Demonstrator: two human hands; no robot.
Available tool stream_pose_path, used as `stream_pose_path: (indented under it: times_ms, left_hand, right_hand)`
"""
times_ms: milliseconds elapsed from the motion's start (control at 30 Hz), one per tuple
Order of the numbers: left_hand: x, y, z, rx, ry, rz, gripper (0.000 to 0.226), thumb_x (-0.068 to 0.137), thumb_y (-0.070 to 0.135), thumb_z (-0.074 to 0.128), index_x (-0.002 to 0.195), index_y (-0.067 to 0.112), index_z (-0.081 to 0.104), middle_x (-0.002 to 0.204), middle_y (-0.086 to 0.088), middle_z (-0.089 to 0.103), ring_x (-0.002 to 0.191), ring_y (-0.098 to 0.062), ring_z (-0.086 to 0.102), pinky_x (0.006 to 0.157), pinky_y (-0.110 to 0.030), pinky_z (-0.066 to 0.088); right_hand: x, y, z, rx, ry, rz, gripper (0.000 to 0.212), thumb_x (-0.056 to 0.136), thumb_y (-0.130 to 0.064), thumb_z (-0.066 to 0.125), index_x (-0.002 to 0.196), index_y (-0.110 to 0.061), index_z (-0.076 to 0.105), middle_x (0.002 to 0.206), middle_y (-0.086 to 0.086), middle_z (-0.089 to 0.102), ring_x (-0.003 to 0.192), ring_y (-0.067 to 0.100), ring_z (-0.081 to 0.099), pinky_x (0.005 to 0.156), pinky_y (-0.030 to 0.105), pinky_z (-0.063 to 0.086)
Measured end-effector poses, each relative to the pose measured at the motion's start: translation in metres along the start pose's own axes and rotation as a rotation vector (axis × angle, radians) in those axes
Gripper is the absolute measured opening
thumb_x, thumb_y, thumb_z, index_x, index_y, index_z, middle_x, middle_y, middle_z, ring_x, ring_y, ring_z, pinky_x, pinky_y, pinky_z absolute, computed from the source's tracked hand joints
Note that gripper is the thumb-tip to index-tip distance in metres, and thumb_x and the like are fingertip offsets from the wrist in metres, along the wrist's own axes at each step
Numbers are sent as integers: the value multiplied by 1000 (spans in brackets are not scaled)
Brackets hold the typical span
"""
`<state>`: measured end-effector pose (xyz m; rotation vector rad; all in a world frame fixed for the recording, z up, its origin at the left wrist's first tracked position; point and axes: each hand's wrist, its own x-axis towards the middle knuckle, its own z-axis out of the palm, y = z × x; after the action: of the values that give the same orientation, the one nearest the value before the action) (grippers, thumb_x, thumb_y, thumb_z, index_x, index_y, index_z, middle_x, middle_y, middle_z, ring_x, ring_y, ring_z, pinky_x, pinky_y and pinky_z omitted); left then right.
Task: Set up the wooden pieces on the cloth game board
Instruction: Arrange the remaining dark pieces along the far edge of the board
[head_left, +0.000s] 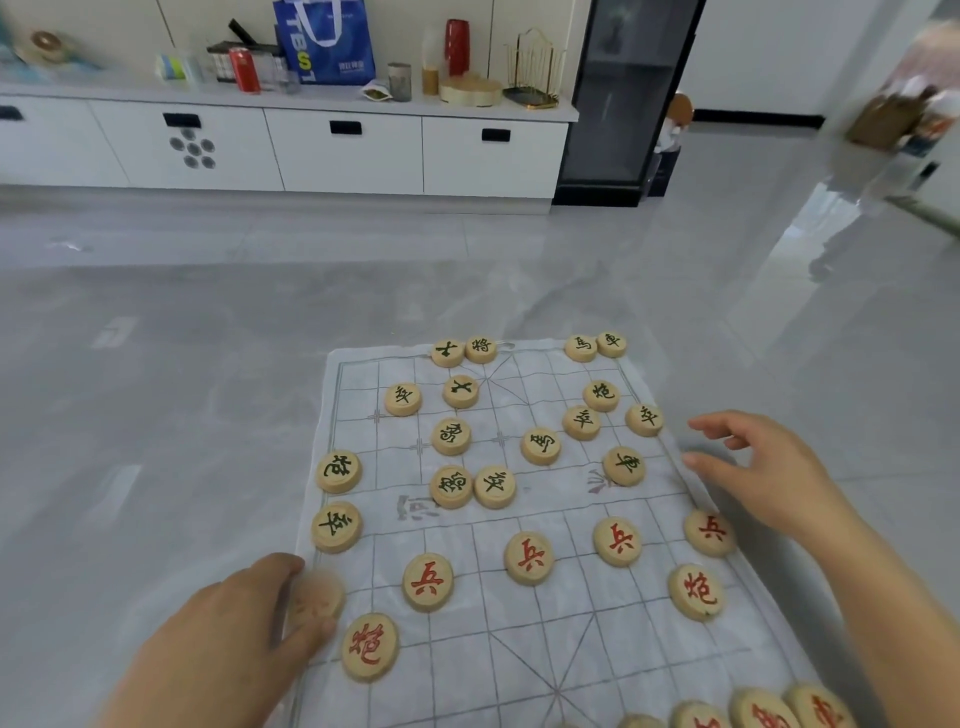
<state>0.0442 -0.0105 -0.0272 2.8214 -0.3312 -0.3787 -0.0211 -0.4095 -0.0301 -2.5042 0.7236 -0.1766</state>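
A white cloth game board (519, 639) with a printed grid lies on the grey floor. Round wooden pieces with dark characters (451, 435) are scattered over its far half. Pieces with red characters (528, 557) stand in a row on the near half, with more at the bottom edge (761, 709). My left hand (239, 629) is at the board's left edge, thumb and fingers closed on a blurred wooden piece (317, 597). My right hand (758, 467) hovers at the board's right edge with fingers spread and nothing in it, close to a dark-lettered piece (624, 465).
The grey tiled floor (208, 364) surrounds the cloth. A long white cabinet (311, 150) with cans, a blue bag and jars on top runs along the back wall. A dark glass-door cabinet (623, 104) stands to its right.
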Motion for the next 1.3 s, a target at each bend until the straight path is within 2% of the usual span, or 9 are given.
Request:
stream_pose_path:
  times_ms: [200, 333, 433, 533, 733, 867, 1000, 1133, 1300]
  left_hand:
    - [3, 0, 1, 20, 2, -1, 55, 83, 58, 50, 131, 36, 36, 122, 14, 53, 113, -7, 51, 91, -20, 42]
    - [1, 4, -2, 12, -2, -11, 54, 84, 58, 49, 131, 36, 35, 125, 15, 52, 115, -7, 51, 91, -19, 40]
    - [0, 5, -4, 19, -19, -16, 53, 85, 57, 47, 132, 36, 34, 126, 16, 51, 115, -6, 50, 93, -19, 41]
    - [-1, 5, -6, 10, -26, -23, 52, 85, 59, 46, 131, 36, 34, 125, 16, 51, 114, -6, 50, 93, -19, 41]
    - [-1, 0, -6, -19, -3, -1, 47, 85, 60, 43, 127, 38, 36, 119, 18, 51, 106, -4, 50, 79, -16, 36]
    - [0, 0, -4, -18, -7, -13, 46, 86, 61, 41, 126, 39, 37, 118, 18, 52, 91, -4, 44, 76, -17, 35]
    - [0, 1, -5, -24, -3, -15, 47, 85, 63, 39, 126, 39, 37, 120, 19, 51, 92, -4, 42, 75, -17, 34]
    - [2, 3, -7, -10, -29, -17, 51, 85, 64, 37, 129, 38, 34, 126, 18, 49, 106, -4, 48, 78, -16, 33]
    - [3, 4, -11, 6, -74, -20, 58, 85, 67, 34, 135, 36, 29, 134, 17, 45, 122, -4, 45, 89, -17, 35]
  right_hand:
    - [-3, 0, -4, 33, -2, 9, 18, 83, -30, 66, 101, -29, 64, 101, -6, 63, 91, 10, 54, 74, 27, 38]
    - [-5, -57, 28, 3, -110, -194, 25, 80, -37, 68, 103, -27, 66, 99, -11, 59, 89, 3, 50, 72, 17, 38]
    - [-1, -114, 62, -83, -165, -403, 33, 82, -44, 62, 111, -28, 63, 107, -9, 57, 102, 11, 47, 89, 29, 38]
    - [11, -154, 91, -144, -163, -471, 40, 82, -47, 59, 116, -26, 59, 113, -5, 56, 108, 17, 45, 92, 34, 36]
    - [21, -166, 112, -259, -153, -442, 47, 75, -54, 63, 111, -23, 58, 106, -2, 56, 103, 21, 48, 87, 36, 36]
    - [32, -157, 93, -87, -142, -422, 37, 76, -46, 66, 108, -28, 62, 102, -6, 60, 99, 17, 52, 87, 37, 42]
    - [64, -132, 68, -33, -73, -290, 45, 78, -39, 68, 119, -25, 57, 110, -7, 60, 103, 15, 53, 89, 35, 44]
    - [109, -104, 60, -245, 58, -231, 40, 81, -39, 64, 117, -25, 55, 118, -2, 59, 113, 23, 49, 92, 37, 34]
    - [139, -98, 64, -399, 33, -202, 39, 84, -39, 61, 122, -33, 52, 130, 1, 48, 121, 27, 38, 95, 39, 28]
